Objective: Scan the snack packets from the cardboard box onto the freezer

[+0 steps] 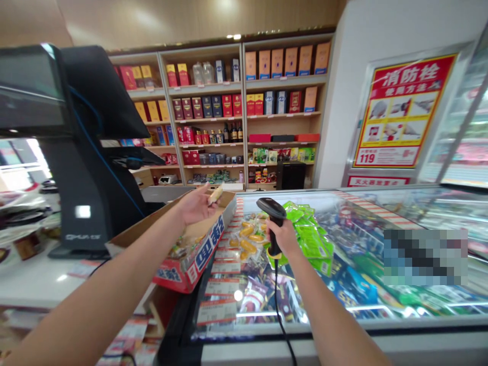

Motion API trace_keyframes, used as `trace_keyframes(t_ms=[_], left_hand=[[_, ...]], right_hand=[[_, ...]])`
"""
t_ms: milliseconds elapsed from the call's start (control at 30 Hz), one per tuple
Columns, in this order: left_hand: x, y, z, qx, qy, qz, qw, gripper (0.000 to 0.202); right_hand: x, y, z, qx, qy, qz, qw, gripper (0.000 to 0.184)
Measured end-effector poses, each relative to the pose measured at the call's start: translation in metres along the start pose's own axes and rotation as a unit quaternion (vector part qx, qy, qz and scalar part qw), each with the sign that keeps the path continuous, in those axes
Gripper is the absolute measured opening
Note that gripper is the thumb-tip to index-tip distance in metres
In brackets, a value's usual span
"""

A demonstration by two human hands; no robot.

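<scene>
My left hand (196,205) is raised over an open cardboard box (198,249) and pinches a small tan packet (215,194) between thumb and fingers. My right hand (281,238) is wrapped round the handle of a black barcode scanner (271,209), whose head points left toward the packet. The scanner's black cord (280,315) hangs down along my right forearm. Both hands are above the left end of a glass-topped chest freezer (267,284).
A black checkout terminal (82,152) stands at the left on a white counter (34,284). Green packets (312,234) and yellow snacks (247,239) lie on the freezer lid. Shelves of boxed goods (244,107) line the back wall. A red fire notice (404,112) hangs at right.
</scene>
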State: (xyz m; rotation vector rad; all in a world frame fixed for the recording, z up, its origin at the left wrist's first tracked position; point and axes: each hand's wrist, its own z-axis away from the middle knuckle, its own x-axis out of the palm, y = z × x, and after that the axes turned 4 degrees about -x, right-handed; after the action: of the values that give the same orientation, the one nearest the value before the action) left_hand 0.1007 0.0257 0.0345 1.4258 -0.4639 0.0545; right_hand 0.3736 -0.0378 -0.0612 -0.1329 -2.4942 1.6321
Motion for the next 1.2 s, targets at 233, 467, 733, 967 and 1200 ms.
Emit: trace_keyframes(t_ms=[233, 467, 733, 967, 1200], left_hand=[[0.081, -0.092, 0.0, 0.014, -0.086, 0.132, 0.987, 0.021], [0.064, -0.142, -0.038, 0.172, 0.035, 0.175, 0.969, 0.027], [0.057, -0.151, -0.047, 0.201, 0.069, 0.249, 0.945, 0.028], [0.058, -0.153, -0.049, 0.205, 0.026, 0.302, 0.931, 0.026], [0.059, -0.152, -0.048, 0.211, 0.011, 0.293, 0.933, 0.02]], right_hand=[[-0.006, 0.0, 0.001, -0.002, -0.065, -0.089, 0.994, 0.025], [-0.006, -0.007, 0.007, 0.033, -0.193, -0.049, 0.98, 0.022], [-0.006, -0.011, 0.008, 0.042, -0.255, 0.015, 0.966, 0.023], [-0.005, -0.002, 0.007, 0.033, -0.262, 0.017, 0.964, 0.015], [-0.006, 0.004, 0.006, 0.033, -0.254, 0.023, 0.966, 0.017]])
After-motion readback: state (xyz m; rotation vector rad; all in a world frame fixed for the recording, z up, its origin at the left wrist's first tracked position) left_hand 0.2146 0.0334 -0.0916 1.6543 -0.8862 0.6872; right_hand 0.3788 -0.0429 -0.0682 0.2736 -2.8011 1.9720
